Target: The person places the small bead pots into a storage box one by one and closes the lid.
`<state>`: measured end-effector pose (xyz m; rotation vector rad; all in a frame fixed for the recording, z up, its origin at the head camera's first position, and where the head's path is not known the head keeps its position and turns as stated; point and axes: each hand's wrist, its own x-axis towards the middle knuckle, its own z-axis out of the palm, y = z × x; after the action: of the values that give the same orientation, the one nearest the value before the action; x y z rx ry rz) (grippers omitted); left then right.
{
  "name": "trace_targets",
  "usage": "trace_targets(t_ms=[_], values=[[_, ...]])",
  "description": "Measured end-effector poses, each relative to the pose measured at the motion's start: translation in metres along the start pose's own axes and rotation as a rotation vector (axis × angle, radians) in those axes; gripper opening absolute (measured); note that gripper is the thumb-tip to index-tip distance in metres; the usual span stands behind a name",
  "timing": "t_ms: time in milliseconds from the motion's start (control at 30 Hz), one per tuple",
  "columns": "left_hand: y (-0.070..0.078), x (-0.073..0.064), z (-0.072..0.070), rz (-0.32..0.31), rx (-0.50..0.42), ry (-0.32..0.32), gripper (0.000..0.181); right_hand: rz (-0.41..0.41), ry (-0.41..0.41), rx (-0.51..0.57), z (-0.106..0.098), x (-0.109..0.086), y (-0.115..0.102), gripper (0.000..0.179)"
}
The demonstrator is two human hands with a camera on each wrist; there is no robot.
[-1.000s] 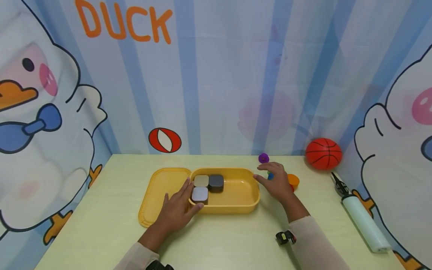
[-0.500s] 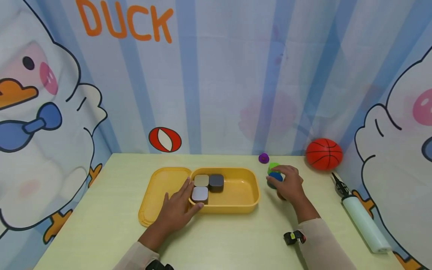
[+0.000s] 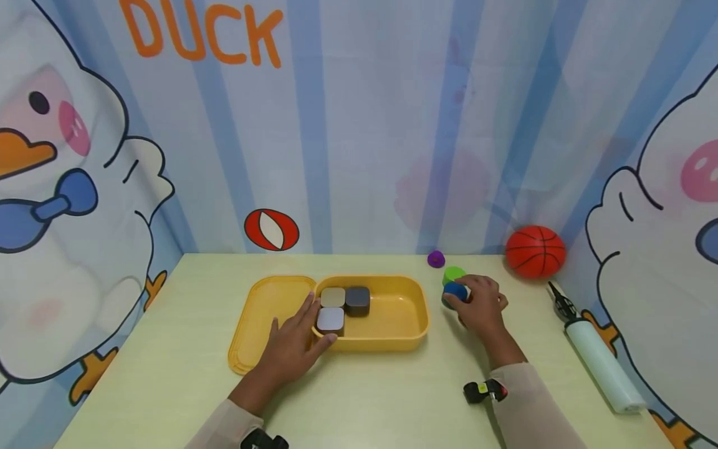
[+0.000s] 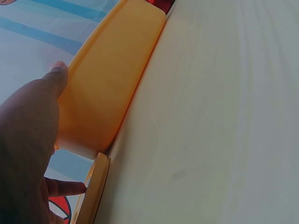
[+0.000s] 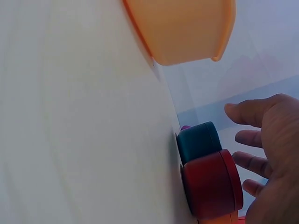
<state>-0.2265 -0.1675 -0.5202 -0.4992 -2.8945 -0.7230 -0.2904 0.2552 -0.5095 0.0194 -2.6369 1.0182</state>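
Observation:
A yellow lunch box [image 3: 395,343] stands mid-table, its yellow lid [image 3: 263,312] lying at its left. Three rounded blocks sit in the box's left end: a beige one [image 3: 333,297], a dark grey one [image 3: 357,301] and a light grey one [image 3: 330,318]. My left hand [image 3: 286,349] rests at the box's left end, fingers straight, thumb touching the rim. Over a small round blue tub [image 3: 454,294] hovers my right hand [image 3: 481,307], thumb and fingers spread. In the right wrist view a gap shows between the thumb and the tub. A red tub [image 5: 210,184] stands beside it.
A green tub [image 3: 454,275] stands behind the blue one, with a small purple object [image 3: 435,259] near the back edge. An orange tub [image 5: 219,218] shows past the red one. At the right are a red ball [image 3: 535,252] and a pale green hand pump [image 3: 604,366].
My right hand has moved right, from the box's right end to the blue tub. The left hand has stayed at the box's left end.

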Motion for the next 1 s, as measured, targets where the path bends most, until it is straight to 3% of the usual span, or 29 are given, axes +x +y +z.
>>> trace_targets(t_ms=[233,1000], values=[[0.001,-0.001,-0.001,-0.015,0.001,-0.021,0.088,0.05,-0.013,-0.049,-0.001,-0.001,0.001,0.044],[0.003,0.001,-0.003,-0.006,-0.001,-0.011,0.086,0.063,0.0,-0.062,0.002,-0.001,0.011,0.046]])
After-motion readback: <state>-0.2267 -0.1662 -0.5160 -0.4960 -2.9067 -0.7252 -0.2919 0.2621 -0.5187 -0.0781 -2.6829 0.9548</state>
